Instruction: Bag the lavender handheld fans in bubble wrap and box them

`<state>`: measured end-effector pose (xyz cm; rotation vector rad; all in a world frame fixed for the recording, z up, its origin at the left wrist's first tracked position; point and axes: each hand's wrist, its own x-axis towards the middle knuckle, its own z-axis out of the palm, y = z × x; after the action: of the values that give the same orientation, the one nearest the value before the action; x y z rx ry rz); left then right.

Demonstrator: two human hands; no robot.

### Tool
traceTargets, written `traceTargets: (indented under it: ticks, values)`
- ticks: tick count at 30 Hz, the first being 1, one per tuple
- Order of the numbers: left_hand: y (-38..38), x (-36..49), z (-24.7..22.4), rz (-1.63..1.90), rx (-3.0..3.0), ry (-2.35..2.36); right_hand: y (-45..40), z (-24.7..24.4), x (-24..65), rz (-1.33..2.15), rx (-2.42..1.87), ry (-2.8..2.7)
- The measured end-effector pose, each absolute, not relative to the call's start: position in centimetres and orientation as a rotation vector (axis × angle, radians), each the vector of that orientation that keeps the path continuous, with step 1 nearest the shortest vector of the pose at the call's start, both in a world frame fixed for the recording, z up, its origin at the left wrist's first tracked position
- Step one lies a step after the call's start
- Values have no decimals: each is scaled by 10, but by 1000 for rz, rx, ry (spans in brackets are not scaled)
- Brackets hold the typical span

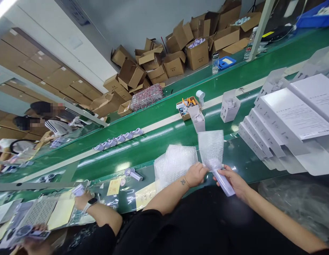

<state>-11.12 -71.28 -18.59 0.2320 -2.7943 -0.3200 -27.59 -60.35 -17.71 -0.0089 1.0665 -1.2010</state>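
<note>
A light purple device (pixel 225 183) has its upper end inside a clear bubble wrap bag (pixel 211 145), and its handle sticks out toward my body. My left hand (pixel 196 174) pinches the bag's lower left edge with closed fingers. Around the handle, just below the bag, are the fingers of my right hand (pixel 230 179). A pile of bubble wrap bags (pixel 176 163) lies on the green table to the left of my hands. Another purple device (pixel 134 174) rests farther left on the table.
Folded white boxes (pixel 273 124) are stacked at right. Open white boxes (pixel 230 106) and a carton of parts (pixel 184 112) stand beyond my hands. Purple devices (pixel 119 139) line the belt. At left, a co-worker's hand (pixel 83 200) holds a device. Cardboard boxes (pixel 177 63) fill the back.
</note>
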Motion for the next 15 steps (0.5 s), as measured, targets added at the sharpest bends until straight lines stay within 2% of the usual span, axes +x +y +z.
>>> traceTargets:
  ticks: [4,11,15]
  values:
    - [-716,-130,-195,-320,779,-2581,-608,-167,-276,-1304,33,1114]
    - [-688,-145,-172,-1177,994,-2479,-611,-177,-278,-1224,-3,1303]
    - [-697,-150,-155,-1378,1019,-2378,-617,-190,-272,-1122,-42,1306]
